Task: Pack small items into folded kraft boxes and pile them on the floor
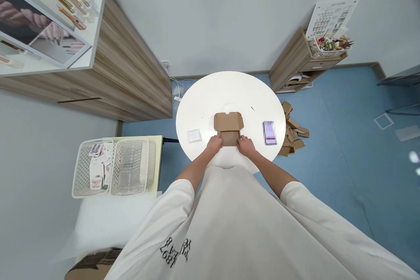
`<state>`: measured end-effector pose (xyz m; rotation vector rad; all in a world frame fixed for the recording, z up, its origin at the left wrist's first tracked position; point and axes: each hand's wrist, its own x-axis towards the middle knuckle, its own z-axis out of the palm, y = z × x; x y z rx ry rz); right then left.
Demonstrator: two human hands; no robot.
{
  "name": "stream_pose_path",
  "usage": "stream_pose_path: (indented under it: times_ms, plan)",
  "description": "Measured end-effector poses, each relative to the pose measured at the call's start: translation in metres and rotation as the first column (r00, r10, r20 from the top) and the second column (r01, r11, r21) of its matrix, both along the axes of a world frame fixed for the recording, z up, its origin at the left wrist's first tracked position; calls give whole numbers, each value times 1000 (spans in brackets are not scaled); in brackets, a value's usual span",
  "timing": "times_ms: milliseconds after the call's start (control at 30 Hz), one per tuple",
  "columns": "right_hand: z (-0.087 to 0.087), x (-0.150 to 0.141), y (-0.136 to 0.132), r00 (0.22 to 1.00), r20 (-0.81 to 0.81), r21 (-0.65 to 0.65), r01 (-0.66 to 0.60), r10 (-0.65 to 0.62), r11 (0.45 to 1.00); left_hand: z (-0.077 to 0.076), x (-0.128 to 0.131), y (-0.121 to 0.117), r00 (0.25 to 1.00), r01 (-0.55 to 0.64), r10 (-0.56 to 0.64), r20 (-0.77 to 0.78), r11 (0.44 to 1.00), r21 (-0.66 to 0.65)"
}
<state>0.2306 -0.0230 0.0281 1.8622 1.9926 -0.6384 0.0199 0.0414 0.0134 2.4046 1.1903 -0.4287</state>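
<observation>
A small brown cardboard box [229, 123] lies on the white round table [229, 89] with its lid folded back, away from me. My left hand [215, 142] grips the near left corner of the box, fingers closed on its side wall. At the opposite near corner, my right hand [245, 145] holds the right side wall in the same way. The inside of the box looks bare brown. To the left on the table is a flat clear-and-white square item [194, 135]. A phone with a purple, blurred screen [270, 133] lies to the right.
Cardboard boxes [292, 135] are piled on the floor right of the table. Left, two white baskets [93, 142] hold cards and clear plastic pieces, beside white wrapping [108, 218]. A wooden cabinet [131, 65] and a smaller one [292, 59] stand along the wall.
</observation>
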Motion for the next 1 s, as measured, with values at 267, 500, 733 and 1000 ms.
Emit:
stream_pose_path:
  times_ms: [267,500,733,1000]
  plan:
    - [3,-5,8,996,70,-32,-59,61,998,0,0,0,999,-22,22,31,1000,-8]
    - [1,-12,11,999,38,25,5,-6,1000,4,2,-1,996,-69,71,62,997,-40]
    - [0,-8,25,998,11,-3,-66,66,998,1,0,-4,996,-58,59,60,998,-21]
    - [4,-10,25,993,60,-6,-101,101,995,4,-6,-12,991,-78,72,109,995,54]
